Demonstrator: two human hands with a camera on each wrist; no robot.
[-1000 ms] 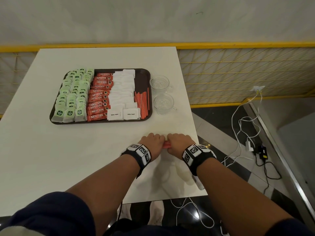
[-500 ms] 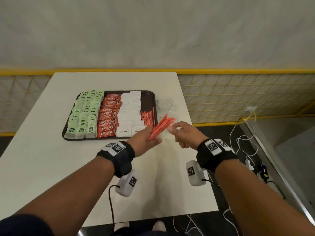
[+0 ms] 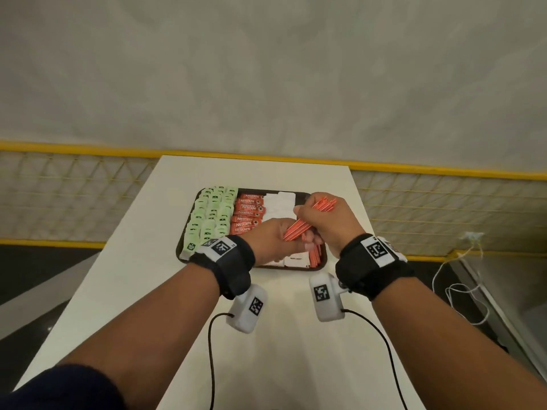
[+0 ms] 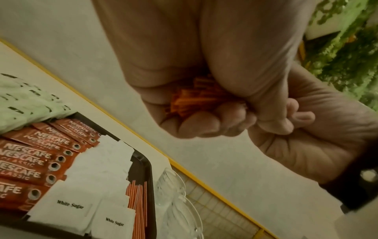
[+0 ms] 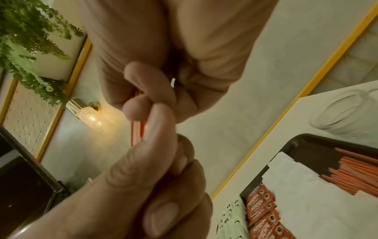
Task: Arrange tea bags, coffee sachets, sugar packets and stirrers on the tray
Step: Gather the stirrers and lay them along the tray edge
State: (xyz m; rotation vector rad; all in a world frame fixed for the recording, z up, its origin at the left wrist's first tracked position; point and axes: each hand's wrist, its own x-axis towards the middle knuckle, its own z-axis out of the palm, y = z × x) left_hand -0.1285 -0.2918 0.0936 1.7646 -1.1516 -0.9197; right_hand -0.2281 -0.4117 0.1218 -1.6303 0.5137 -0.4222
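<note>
A dark tray (image 3: 323, 259) on the white table holds rows of green tea bags (image 3: 210, 217), red coffee sachets (image 3: 247, 216), white sugar packets (image 3: 279, 207) and orange stirrers (image 3: 315, 255) along its right side. Both hands hold a bundle of orange stirrers (image 3: 307, 221) slantwise above the tray's right part. My left hand (image 3: 281, 241) grips the bundle's lower end, fingers curled round it (image 4: 194, 100). My right hand (image 3: 321, 220) pinches the bundle (image 5: 138, 131) higher up.
Two clear glass cups (image 4: 175, 202) stand just right of the tray, hidden behind my right hand in the head view. The table's right edge (image 3: 373, 232) is close by. White cables (image 3: 461, 291) lie on the floor to the right.
The bundle went from the table's near edge up and forward over the tray. Half a second ago only my left hand held it; now the right hand grips it too.
</note>
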